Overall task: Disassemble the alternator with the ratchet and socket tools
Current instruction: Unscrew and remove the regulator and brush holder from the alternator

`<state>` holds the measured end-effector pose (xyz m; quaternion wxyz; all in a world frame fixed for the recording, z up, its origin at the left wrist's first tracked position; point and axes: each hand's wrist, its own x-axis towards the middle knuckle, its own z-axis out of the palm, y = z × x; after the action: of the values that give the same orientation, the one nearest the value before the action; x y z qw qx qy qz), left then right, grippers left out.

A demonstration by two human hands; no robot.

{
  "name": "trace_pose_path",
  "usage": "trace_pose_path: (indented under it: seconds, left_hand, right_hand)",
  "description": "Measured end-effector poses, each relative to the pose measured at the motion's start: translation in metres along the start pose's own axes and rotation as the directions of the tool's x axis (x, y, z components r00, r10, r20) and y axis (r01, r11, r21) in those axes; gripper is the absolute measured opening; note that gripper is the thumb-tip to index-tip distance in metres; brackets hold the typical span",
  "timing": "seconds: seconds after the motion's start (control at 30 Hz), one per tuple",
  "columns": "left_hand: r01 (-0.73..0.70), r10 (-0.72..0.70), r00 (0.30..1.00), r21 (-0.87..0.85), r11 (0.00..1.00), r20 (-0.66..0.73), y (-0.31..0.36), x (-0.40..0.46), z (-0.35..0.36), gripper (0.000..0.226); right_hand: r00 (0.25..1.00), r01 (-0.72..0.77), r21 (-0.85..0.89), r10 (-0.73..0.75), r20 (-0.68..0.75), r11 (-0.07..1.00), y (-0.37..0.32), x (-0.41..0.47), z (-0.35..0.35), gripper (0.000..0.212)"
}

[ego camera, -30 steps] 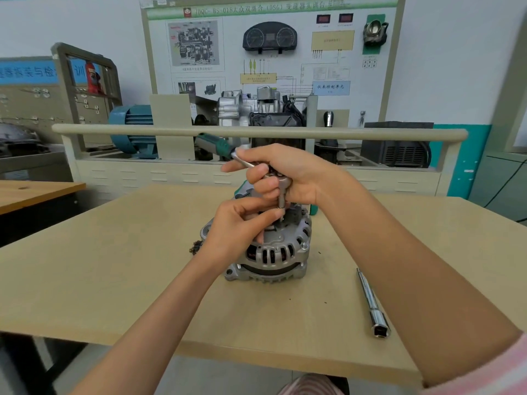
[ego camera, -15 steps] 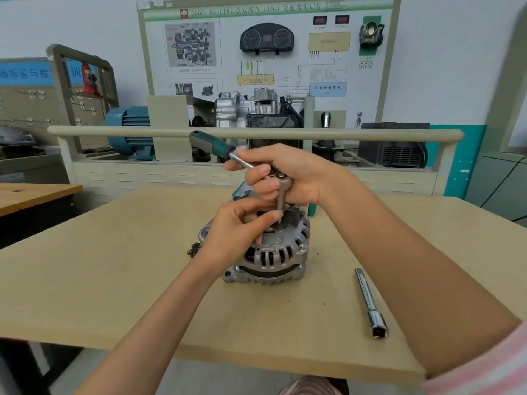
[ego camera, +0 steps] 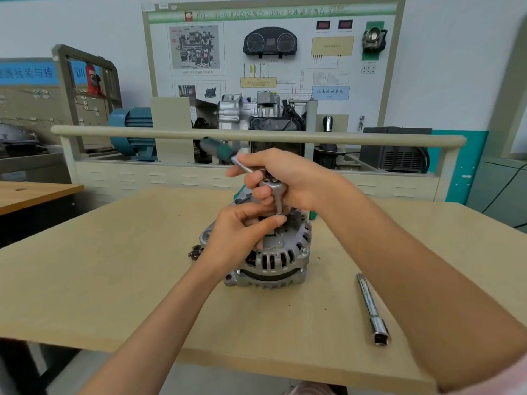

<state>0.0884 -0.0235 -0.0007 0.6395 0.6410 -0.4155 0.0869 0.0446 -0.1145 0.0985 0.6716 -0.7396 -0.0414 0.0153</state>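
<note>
Right hand (ego camera: 288, 178) fingers curled round head of green-handled chrome ratchet (ego camera: 268, 182). Left hand (ego camera: 242, 226) fingers pinch the socket tip just below, atop grey ribbed cast-metal alternator (ego camera: 273, 258) on tan worktop (ego camera: 114, 280). Chrome extension bar (ego camera: 370, 306) lies right of fingers. Wall board (ego camera: 271, 52) header reads partly "DSG"; the rest is blurred.

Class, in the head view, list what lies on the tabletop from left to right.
Small dark cluster of loose parts → silver ribbed metal alternator → long chrome socket extension bar.

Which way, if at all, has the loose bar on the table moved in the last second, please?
No. The bar lies on the table at the same spot and angle, right of the alternator.
</note>
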Motion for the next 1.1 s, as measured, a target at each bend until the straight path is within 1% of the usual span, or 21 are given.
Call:
trace_pose_path:
  seconds: [0.07, 0.13, 0.17, 0.2, 0.23, 0.27, 0.3, 0.37, 0.43, 0.47, 0.53, 0.57, 0.63, 0.7, 0.73, 0.8, 0.83, 0.87, 0.93, 1.0, 1.1]
  left_hand:
    - [-0.011, 0.010, 1.000, -0.049, 0.999, -0.019, 0.001, 0.000, 0.000, 0.021]
    - [-0.022, 0.021, 1.000, -0.074, 0.997, -0.021, 0.001, -0.001, 0.000, 0.024]
    - [-0.039, 0.038, 0.999, -0.064, 0.997, -0.014, 0.002, -0.001, 0.001, 0.029]
    - [-0.056, 0.056, 0.998, -0.046, 0.997, -0.006, 0.003, -0.002, 0.001, 0.037]
    - [-0.064, 0.063, 0.998, -0.029, 0.998, -0.004, 0.004, -0.003, 0.002, 0.043]
    - [-0.060, 0.060, 0.998, -0.022, 0.998, -0.005, 0.004, -0.004, 0.001, 0.045]
    - [-0.051, 0.051, 0.999, -0.025, 0.998, -0.005, 0.004, -0.003, 0.001, 0.043]
    - [-0.025, 0.025, 1.000, -0.025, 0.999, 0.001, 0.004, -0.001, 0.000, 0.030]
    - [-0.002, 0.002, 1.000, -0.007, 1.000, 0.012, 0.002, 0.000, -0.001, 0.020]
    - [0.007, -0.007, 1.000, -0.006, 1.000, 0.016, 0.002, 0.000, -0.001, 0.017]
    - [0.029, -0.029, 1.000, -0.020, 0.999, -0.001, 0.001, -0.001, -0.001, 0.014]
    - [0.041, -0.042, 0.999, -0.040, 0.998, -0.024, 0.001, -0.001, -0.001, 0.013]
    - [0.047, -0.053, 0.996, -0.088, 0.995, -0.070, 0.002, -0.001, 0.000, 0.017]
    - [0.008, -0.014, 0.998, -0.099, 0.995, -0.066, 0.003, -0.002, 0.000, 0.024]
    - [-0.012, 0.007, 0.999, -0.093, 0.996, -0.050, 0.004, -0.002, 0.001, 0.029]
    - [-0.035, 0.032, 0.999, -0.069, 0.997, -0.039, 0.003, -0.003, 0.002, 0.036]
    - [-0.039, 0.036, 0.998, -0.049, 0.998, -0.049, 0.002, -0.003, 0.002, 0.034]
    - [-0.039, 0.037, 0.997, -0.030, 0.999, -0.066, 0.001, -0.002, 0.003, 0.028]
    - [-0.017, 0.017, 0.996, -0.008, 1.000, -0.092, -0.003, -0.001, 0.003, 0.016]
    - [0.006, -0.005, 0.997, 0.015, 1.000, -0.077, -0.003, 0.000, 0.003, 0.016]
    - [-0.006, 0.007, 1.000, 0.027, 1.000, -0.019, -0.003, 0.001, 0.001, 0.017]
  right_hand:
    - [1.000, 0.015, -0.009, -0.015, -0.009, 1.000, 0.002, 0.000, 0.002, 0.030]
    - [0.959, 0.178, 0.068, -0.158, -0.236, 0.982, 0.011, 0.000, 0.014, 0.028]
    - [0.874, 0.312, 0.087, -0.250, -0.416, 0.946, 0.019, 0.000, 0.021, 0.027]
    - [0.744, 0.441, 0.065, -0.325, -0.583, 0.895, 0.027, 0.000, 0.027, 0.025]
    - [0.624, 0.532, 0.040, -0.359, -0.694, 0.846, 0.033, -0.001, 0.032, 0.025]
    - [0.571, 0.579, 0.050, -0.362, -0.737, 0.814, 0.035, -0.002, 0.033, 0.023]
    - [0.588, 0.584, 0.092, -0.343, -0.733, 0.806, 0.035, -0.001, 0.031, 0.022]
    - [0.758, 0.448, 0.179, -0.266, -0.595, 0.876, 0.025, 0.001, 0.022, 0.021]
    - [0.938, 0.205, 0.191, -0.137, -0.318, 0.960, 0.011, 0.002, 0.010, 0.025]
    - [0.985, 0.090, 0.134, -0.069, -0.159, 0.987, 0.005, 0.002, 0.005, 0.026]
    - [0.996, -0.035, -0.030, 0.037, 0.078, 0.999, -0.002, 0.001, 0.000, 0.031]
    - [0.990, -0.052, -0.105, 0.065, 0.123, 0.993, -0.003, 0.001, 0.000, 0.033]
    - [0.997, -0.022, -0.153, 0.033, 0.072, 0.988, 0.000, 0.000, 0.007, 0.036]
    - [0.971, 0.151, -0.064, -0.160, -0.175, 0.986, 0.014, 0.001, 0.019, 0.036]
    - [0.897, 0.285, -0.012, -0.272, -0.350, 0.958, 0.022, -0.001, 0.025, 0.036]
    - [0.656, 0.515, 0.015, -0.383, -0.651, 0.857, 0.035, -0.005, 0.031, 0.032]
    - [0.581, 0.569, 0.043, -0.364, -0.728, 0.822, 0.036, -0.007, 0.030, 0.030]
    - [0.569, 0.587, 0.104, -0.318, -0.758, 0.803, 0.034, -0.006, 0.027, 0.029]
    - [0.688, 0.530, 0.283, -0.211, -0.695, 0.799, 0.026, -0.004, 0.017, 0.031]
    - [0.853, 0.367, 0.378, -0.146, -0.501, 0.850, 0.015, -0.003, 0.008, 0.033]
    - [0.993, 0.053, 0.103, -0.042, -0.108, 0.993, 0.002, 0.002, -0.002, 0.030]
